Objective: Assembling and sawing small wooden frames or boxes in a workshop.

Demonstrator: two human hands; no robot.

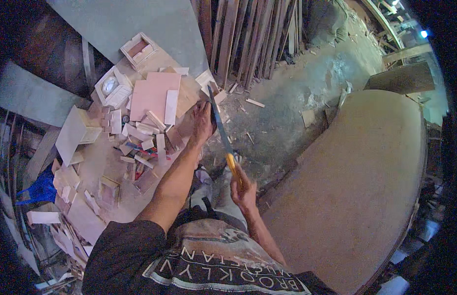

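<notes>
Workshop floor (272, 123), dusty and scattered with wood offcuts, extends beyond a low work surface (103, 164) on the left. Long dark boards (253, 39) stand upright along the far side. One large brown panel (356, 177) with a curved outline, as seen through the fisheye lens, occupies the right side.

Right hand (244, 189): closed around the yellow handle (231, 162) of a handsaw. The handsaw (220, 123) is located centrally, between the two hands and beside the right edge of the work surface. Its narrow dark blade is directed away from the body, with the tip slightly to the left.

Left hand (204, 123): bent at the fingers and positioned immediately left of the blade, near a small pale wooden piece (206, 80) at the tip end. Whether this hand grips that piece or only lies close to it cannot be determined at this angle.

Work surface contents: a pink flat panel (147, 98), overlapped at its right side by a pale strip (171, 108); a square wooden frame (149, 53) at the far end; a pale box (121, 93) with a shiny insert; and loose wood blocks (146, 129) nearer the body.
</notes>
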